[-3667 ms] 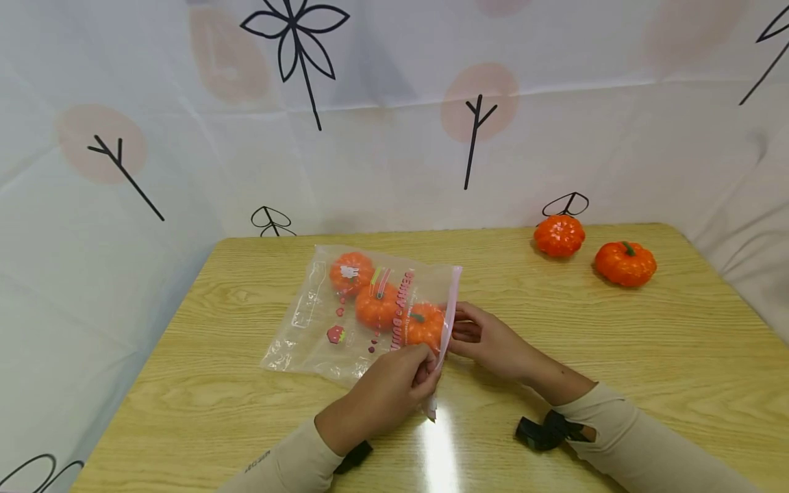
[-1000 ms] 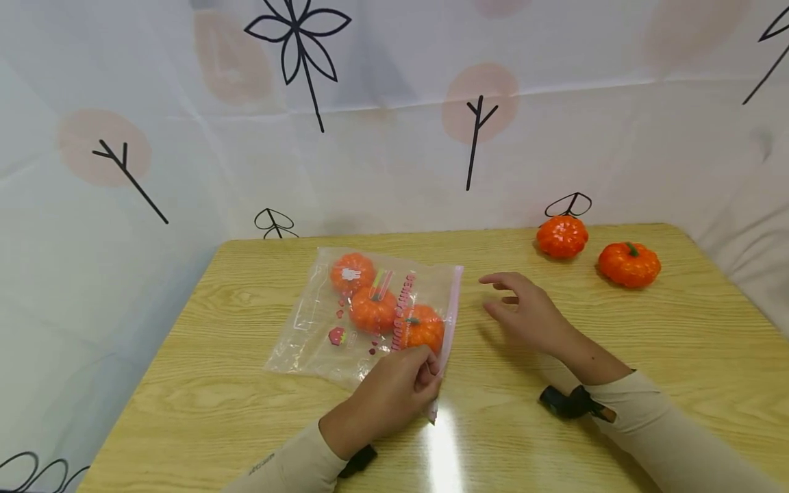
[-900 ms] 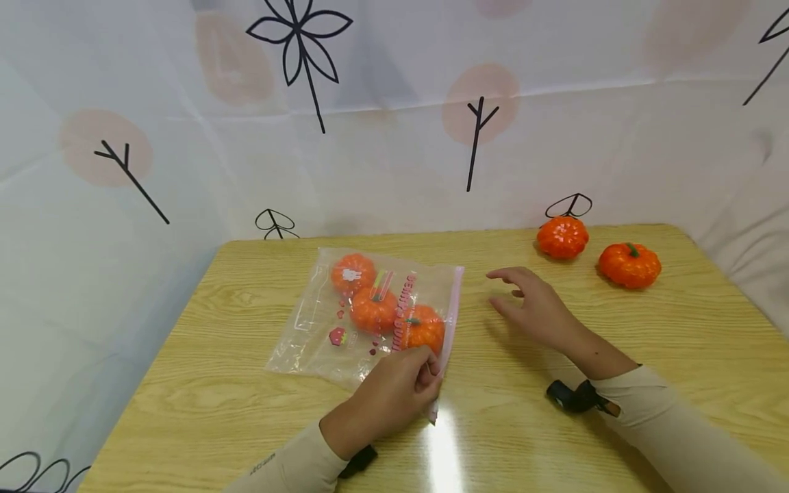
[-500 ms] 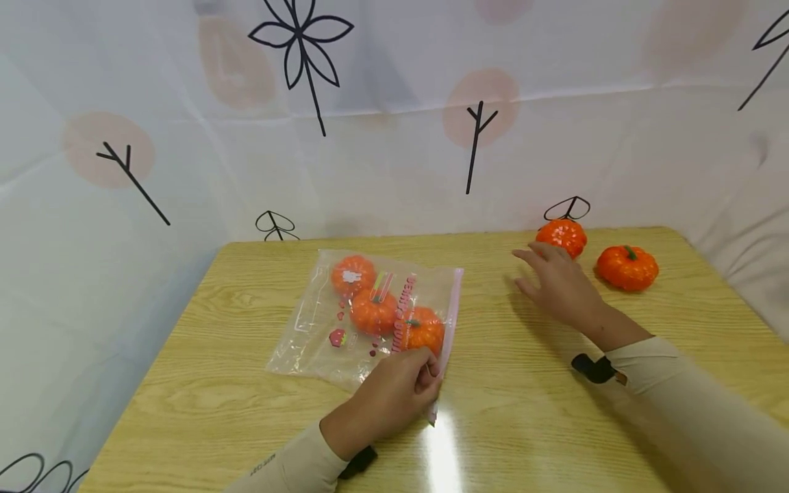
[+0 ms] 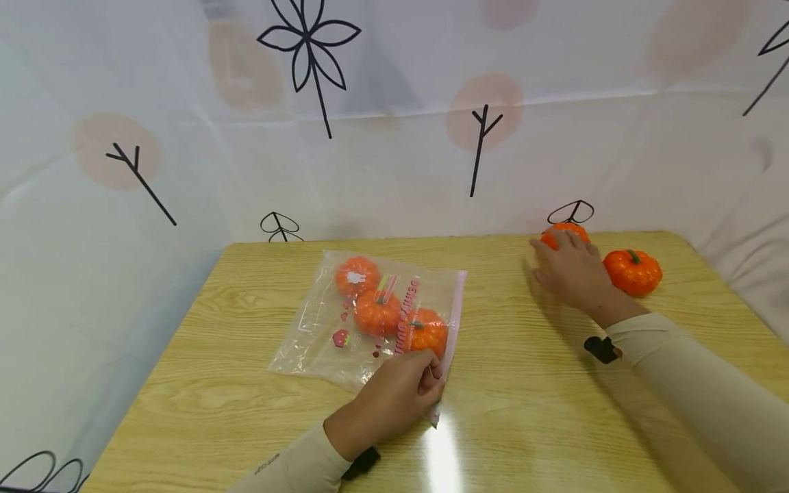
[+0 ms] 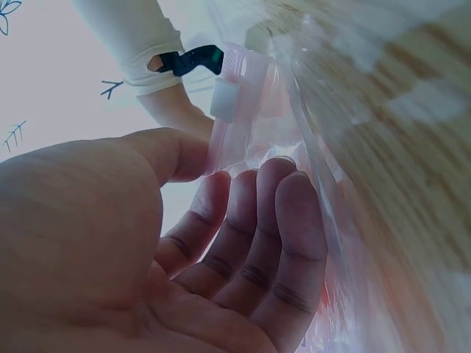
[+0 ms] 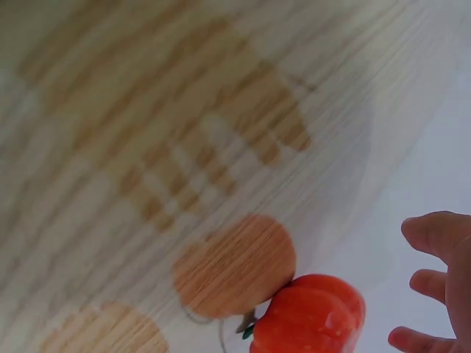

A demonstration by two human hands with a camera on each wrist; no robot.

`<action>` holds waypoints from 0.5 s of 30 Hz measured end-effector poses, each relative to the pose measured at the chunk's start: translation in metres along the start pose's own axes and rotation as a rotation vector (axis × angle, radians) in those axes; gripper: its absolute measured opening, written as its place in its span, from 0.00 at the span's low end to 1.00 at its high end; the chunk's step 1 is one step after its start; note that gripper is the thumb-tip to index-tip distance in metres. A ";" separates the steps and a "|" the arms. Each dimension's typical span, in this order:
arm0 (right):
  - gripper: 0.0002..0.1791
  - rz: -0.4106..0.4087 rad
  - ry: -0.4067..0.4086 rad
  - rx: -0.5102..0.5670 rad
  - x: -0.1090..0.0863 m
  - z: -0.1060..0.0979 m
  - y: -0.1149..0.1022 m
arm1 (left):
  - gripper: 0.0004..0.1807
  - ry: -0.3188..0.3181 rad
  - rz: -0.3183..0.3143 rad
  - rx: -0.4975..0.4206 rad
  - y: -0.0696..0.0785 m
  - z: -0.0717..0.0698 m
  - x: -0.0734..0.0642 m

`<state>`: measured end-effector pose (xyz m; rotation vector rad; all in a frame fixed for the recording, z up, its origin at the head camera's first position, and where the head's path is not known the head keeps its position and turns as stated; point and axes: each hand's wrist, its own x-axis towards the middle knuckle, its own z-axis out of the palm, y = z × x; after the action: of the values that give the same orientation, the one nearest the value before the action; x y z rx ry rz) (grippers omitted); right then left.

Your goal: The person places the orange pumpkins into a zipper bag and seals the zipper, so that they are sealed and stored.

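My left hand (image 5: 397,397) pinches the pink zip edge of a clear printed zip bag (image 5: 317,335) between thumb and fingers. In the left wrist view, a white slider (image 6: 224,101) sits on that pink strip, just beyond the thumb. Three small orange pumpkins (image 5: 378,313) lie inside the bag. My right hand (image 5: 573,274) reaches over the back-right pumpkin (image 5: 576,230), partly hiding it, fingers spread. The right wrist view shows a gap between those fingers (image 7: 434,232) and the red-orange pumpkin (image 7: 313,316).
Another orange pumpkin (image 5: 635,272) with a green stem lies right beside my right hand. The wooden table (image 5: 216,404) ends at the back against a white patterned cloth (image 5: 394,171). Dark wrist cameras sit at both sleeves.
My right hand has left the bag's opening and moved right and away to the back pumpkin. The left hand keeps its pinch on the bag, and the three pumpkins inside have barely shifted.
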<state>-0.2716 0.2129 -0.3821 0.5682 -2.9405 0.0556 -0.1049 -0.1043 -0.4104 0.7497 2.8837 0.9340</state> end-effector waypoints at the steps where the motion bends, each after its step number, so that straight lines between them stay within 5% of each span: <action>1: 0.33 0.006 -0.013 0.005 0.002 0.000 0.002 | 0.04 0.000 0.000 0.002 0.000 0.000 0.000; 15: 0.33 0.053 -0.045 0.022 0.013 0.006 0.023 | 0.04 -0.003 0.002 0.008 0.000 0.002 0.000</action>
<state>-0.2927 0.2289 -0.3859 0.5009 -3.0024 0.0817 -0.1049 -0.1032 -0.4118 0.7547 2.8861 0.9211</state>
